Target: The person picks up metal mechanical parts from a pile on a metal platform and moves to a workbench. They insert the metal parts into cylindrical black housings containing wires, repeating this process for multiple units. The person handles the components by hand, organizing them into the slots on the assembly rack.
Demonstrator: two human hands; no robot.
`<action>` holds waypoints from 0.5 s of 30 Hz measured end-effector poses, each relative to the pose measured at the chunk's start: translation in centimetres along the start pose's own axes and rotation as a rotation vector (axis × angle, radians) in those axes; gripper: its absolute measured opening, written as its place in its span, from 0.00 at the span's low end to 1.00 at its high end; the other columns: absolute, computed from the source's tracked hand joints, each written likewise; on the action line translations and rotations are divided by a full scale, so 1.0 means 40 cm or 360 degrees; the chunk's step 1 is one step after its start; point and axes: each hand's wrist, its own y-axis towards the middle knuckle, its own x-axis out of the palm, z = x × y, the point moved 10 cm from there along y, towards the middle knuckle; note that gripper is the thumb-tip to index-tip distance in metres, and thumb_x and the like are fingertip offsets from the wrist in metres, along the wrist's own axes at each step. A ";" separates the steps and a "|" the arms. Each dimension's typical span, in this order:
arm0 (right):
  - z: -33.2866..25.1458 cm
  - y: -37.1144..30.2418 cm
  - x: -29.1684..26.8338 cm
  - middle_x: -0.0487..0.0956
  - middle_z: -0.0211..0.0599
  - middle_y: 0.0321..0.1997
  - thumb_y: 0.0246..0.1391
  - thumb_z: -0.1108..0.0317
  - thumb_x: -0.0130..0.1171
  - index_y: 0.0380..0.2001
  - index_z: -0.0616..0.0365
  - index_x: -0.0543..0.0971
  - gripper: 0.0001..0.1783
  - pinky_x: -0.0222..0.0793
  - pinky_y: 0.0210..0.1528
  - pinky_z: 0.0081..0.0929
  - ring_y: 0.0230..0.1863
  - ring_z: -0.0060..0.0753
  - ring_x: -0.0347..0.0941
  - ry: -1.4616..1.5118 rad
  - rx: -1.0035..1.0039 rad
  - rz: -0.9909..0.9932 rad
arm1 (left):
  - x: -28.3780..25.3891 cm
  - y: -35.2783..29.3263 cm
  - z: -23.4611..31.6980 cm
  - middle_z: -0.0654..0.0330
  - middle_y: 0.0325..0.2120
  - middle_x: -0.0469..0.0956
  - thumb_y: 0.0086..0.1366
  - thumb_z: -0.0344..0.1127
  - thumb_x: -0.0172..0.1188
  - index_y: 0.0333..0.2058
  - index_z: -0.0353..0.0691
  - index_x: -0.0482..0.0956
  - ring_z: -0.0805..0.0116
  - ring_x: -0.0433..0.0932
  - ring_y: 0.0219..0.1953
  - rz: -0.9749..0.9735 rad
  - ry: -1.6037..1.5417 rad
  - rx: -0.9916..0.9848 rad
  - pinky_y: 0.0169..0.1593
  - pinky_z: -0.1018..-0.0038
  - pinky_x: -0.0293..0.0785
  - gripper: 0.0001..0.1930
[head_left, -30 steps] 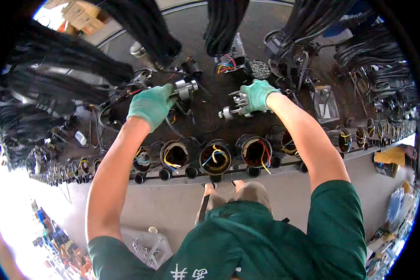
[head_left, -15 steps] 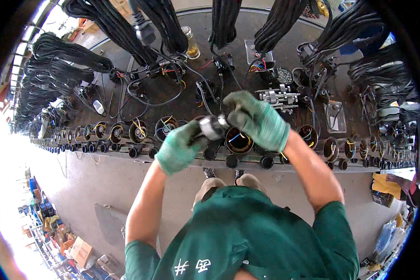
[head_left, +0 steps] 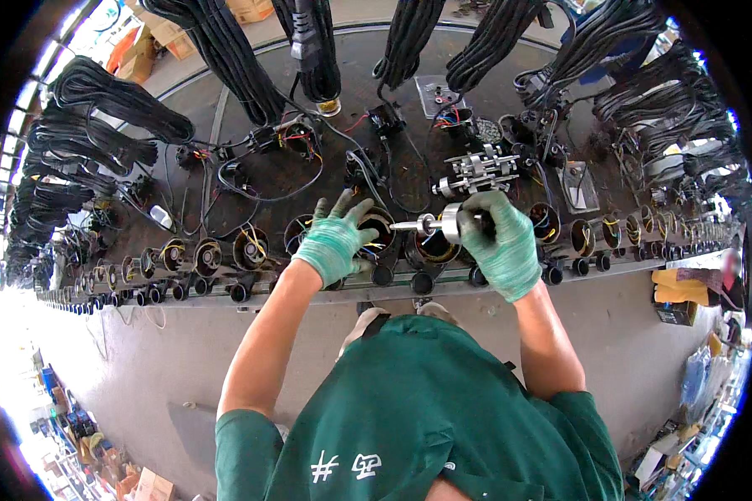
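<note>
Head view, right hand [head_left: 501,244] gripping metal shaft [head_left: 450,224], shirt [head_left: 426,384] — white lettering [head_left: 366,466]

Reaches forward with both arms, with bare forearms [head_left: 263,342] slanting inward from elbows bent and set wide of the torso [head_left: 443,401]. Holds the green-gloved left hand [head_left: 334,240] open and empty, with fingers [head_left: 342,203] spread and pointing away from the body and with the thumb [head_left: 362,265] out toward the right. Curls the right hand [head_left: 503,246], gloved alike, into a firm grip, with knuckles forward and fingertips turned in toward the left.
</note>
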 end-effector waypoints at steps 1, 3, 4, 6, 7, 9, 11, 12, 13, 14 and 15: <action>-0.009 -0.004 0.013 0.83 0.42 0.34 0.58 0.75 0.68 0.43 0.56 0.79 0.11 0.78 0.36 0.32 0.31 0.37 0.82 0.0015 -0.0044 0.0052 | 0.008 0.013 0.004 0.58 0.76 0.56 0.58 0.50 0.73 0.55 0.56 0.86 0.43 0.48 0.79 -0.0037 -0.0007 0.0046 0.77 0.40 0.45 0.25; -0.021 -0.009 0.053 0.83 0.40 0.36 0.57 0.75 0.69 0.42 0.57 0.80 0.10 0.77 0.36 0.30 0.31 0.34 0.81 -0.0102 -0.0148 0.0060 | 0.005 0.012 0.005 0.58 0.74 0.62 0.64 0.45 0.69 0.44 0.51 0.90 0.44 0.53 0.78 0.0041 -0.0095 0.0173 0.76 0.42 0.49 0.12; -0.029 -0.006 0.080 0.84 0.40 0.37 0.56 0.75 0.69 0.41 0.57 0.80 0.11 0.77 0.37 0.31 0.33 0.38 0.82 -0.0138 -0.0170 0.0009 | 0.012 -0.002 -0.028 0.58 0.72 0.65 0.64 0.44 0.69 0.43 0.50 0.89 0.43 0.56 0.76 0.0166 -0.0294 0.0159 0.76 0.43 0.52 0.11; -0.034 0.001 0.135 0.84 0.41 0.39 0.55 0.74 0.70 0.41 0.56 0.82 0.11 0.79 0.41 0.36 0.39 0.47 0.83 -0.0181 -0.0201 -0.0049 | 0.043 -0.017 -0.095 0.56 0.68 0.72 0.64 0.41 0.69 0.41 0.48 0.88 0.43 0.61 0.74 0.0412 -0.0692 0.0155 0.74 0.46 0.57 0.09; -0.019 0.007 0.172 0.83 0.41 0.38 0.56 0.70 0.70 0.40 0.54 0.81 0.10 0.79 0.42 0.39 0.39 0.49 0.82 -0.0236 -0.0197 -0.0106 | -0.002 -0.042 -0.101 0.56 0.58 0.81 0.63 0.36 0.69 0.38 0.45 0.86 0.45 0.71 0.67 0.0724 -0.0559 0.0173 0.70 0.51 0.65 0.07; -0.001 0.017 0.236 0.81 0.41 0.36 0.58 0.64 0.70 0.39 0.51 0.81 0.09 0.79 0.43 0.44 0.39 0.51 0.81 -0.0360 -0.0219 -0.0223 | -0.015 -0.048 -0.117 0.56 0.55 0.83 0.63 0.35 0.69 0.39 0.43 0.86 0.47 0.76 0.63 0.0897 -0.0654 0.0187 0.67 0.53 0.68 0.07; 0.015 0.027 0.310 0.80 0.42 0.36 0.59 0.61 0.68 0.40 0.50 0.81 0.09 0.79 0.42 0.45 0.39 0.53 0.81 -0.0473 -0.0283 -0.0352 | -0.008 -0.062 -0.145 0.56 0.47 0.86 0.64 0.33 0.68 0.40 0.41 0.86 0.48 0.81 0.53 0.1073 -0.0832 0.0125 0.61 0.56 0.73 0.07; 0.024 0.027 0.340 0.80 0.42 0.36 0.59 0.61 0.68 0.40 0.50 0.81 0.10 0.79 0.41 0.45 0.38 0.52 0.81 -0.0525 -0.0293 -0.0389 | 0.004 -0.064 -0.156 0.55 0.45 0.86 0.64 0.33 0.67 0.40 0.41 0.86 0.47 0.81 0.52 0.1092 -0.0826 0.0045 0.60 0.56 0.74 0.07; 0.036 0.025 0.368 0.80 0.41 0.36 0.58 0.61 0.69 0.41 0.51 0.82 0.10 0.78 0.40 0.45 0.37 0.51 0.80 -0.0579 -0.0297 -0.0422 | 0.013 -0.066 -0.164 0.54 0.44 0.86 0.65 0.33 0.67 0.41 0.41 0.86 0.47 0.81 0.51 0.1106 -0.0823 -0.0031 0.59 0.57 0.75 0.07; 0.045 0.024 0.391 0.80 0.41 0.36 0.58 0.61 0.69 0.41 0.51 0.82 0.11 0.78 0.38 0.45 0.36 0.51 0.80 -0.0634 -0.0300 -0.0454 | 0.022 -0.066 -0.174 0.54 0.42 0.86 0.65 0.32 0.66 0.41 0.41 0.86 0.46 0.81 0.50 0.1120 -0.0819 -0.0106 0.58 0.57 0.76 0.07; 0.053 0.023 0.415 0.79 0.43 0.37 0.58 0.60 0.68 0.43 0.51 0.82 0.12 0.79 0.40 0.44 0.37 0.52 0.80 -0.0657 -0.0303 -0.0527 | 0.026 -0.066 -0.177 0.52 0.39 0.86 0.65 0.32 0.66 0.42 0.41 0.86 0.45 0.81 0.49 0.1169 -0.0795 -0.0102 0.56 0.56 0.77 0.08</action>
